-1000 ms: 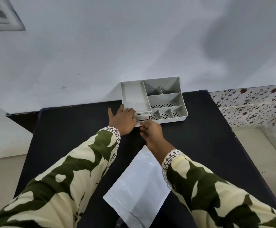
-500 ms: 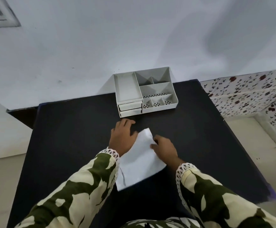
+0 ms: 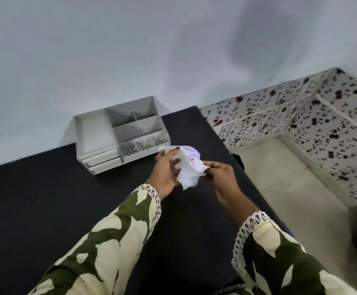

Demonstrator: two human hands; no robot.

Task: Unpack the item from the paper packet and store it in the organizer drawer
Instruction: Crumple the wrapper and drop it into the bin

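Both hands hold the paper packet [image 3: 189, 167] in the air, above the black desk [image 3: 45, 199] and just in front of the organizer [image 3: 118, 133]. The left hand [image 3: 164, 173] has its grip closed on the crumpled side, and the right hand [image 3: 222, 177] pinches the other edge. The 2 drawers [image 3: 101, 159] look shut. The item cannot be seen; if the packet tears suddenly, it may fall on the desk or roll to the floor [image 3: 279, 177].

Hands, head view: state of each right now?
Left hand: closed on the white paper packet, held above the table.
Right hand: pinching the packet's right edge.
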